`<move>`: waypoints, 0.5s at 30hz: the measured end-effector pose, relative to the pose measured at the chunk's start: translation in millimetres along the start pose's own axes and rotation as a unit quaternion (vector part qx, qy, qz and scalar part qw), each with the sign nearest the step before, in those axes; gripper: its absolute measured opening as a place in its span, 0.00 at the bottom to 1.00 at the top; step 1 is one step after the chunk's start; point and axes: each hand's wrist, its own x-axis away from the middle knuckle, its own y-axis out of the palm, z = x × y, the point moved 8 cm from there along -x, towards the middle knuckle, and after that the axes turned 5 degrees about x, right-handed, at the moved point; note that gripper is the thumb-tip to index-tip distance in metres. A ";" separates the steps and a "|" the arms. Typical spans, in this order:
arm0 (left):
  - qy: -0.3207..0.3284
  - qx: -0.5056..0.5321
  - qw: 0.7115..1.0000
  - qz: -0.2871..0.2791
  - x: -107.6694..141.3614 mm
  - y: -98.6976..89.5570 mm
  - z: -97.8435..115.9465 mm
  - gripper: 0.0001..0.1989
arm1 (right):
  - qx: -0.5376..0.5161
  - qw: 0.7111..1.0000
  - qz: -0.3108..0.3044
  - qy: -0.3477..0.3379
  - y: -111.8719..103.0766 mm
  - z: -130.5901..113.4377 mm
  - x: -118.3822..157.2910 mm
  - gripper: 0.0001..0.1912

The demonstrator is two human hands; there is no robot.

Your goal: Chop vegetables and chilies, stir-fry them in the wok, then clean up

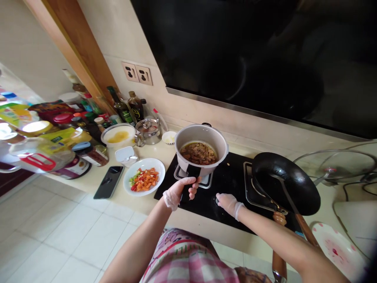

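A deep grey pot (201, 129) with browned meat pieces (198, 153) in it stands over the left burner of the black stove (206, 204). My left hand (183, 189), in a clear glove, is wrapped round the pot's black handle (185, 192) at the front. Lower right of it, my right hand (226, 202), also gloved, has its fingers closed on a round stove knob (217, 200). To the left of the pot a white plate (161, 173) holds chopped orange, red and green vegetables (145, 179).
A black wok (285, 181) with a spatula (287, 192) sits on the right burner, its handle towards me. Glass lid (338, 159) behind. Left: phone (108, 182), bowl (119, 133), steel pot (149, 131), jars and bottles. Patterned plate (337, 249) at right.
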 end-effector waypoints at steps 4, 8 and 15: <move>-0.004 0.001 1.000 -0.002 0.3 0.7 -0.4 0.08 | 0.006 1.000 0.002 -0.003 0.5 1.0 -0.5 0.11; 0.001 -0.005 1.000 0.003 1.0 1.0 0.6 0.07 | 0.012 1.000 0.010 -0.012 -1.3 0.9 -0.2 0.11; 0.006 -0.014 1.000 0.001 1.1 2.3 2.0 0.08 | 0.021 1.000 0.005 -0.021 -0.2 -0.3 -2.4 0.11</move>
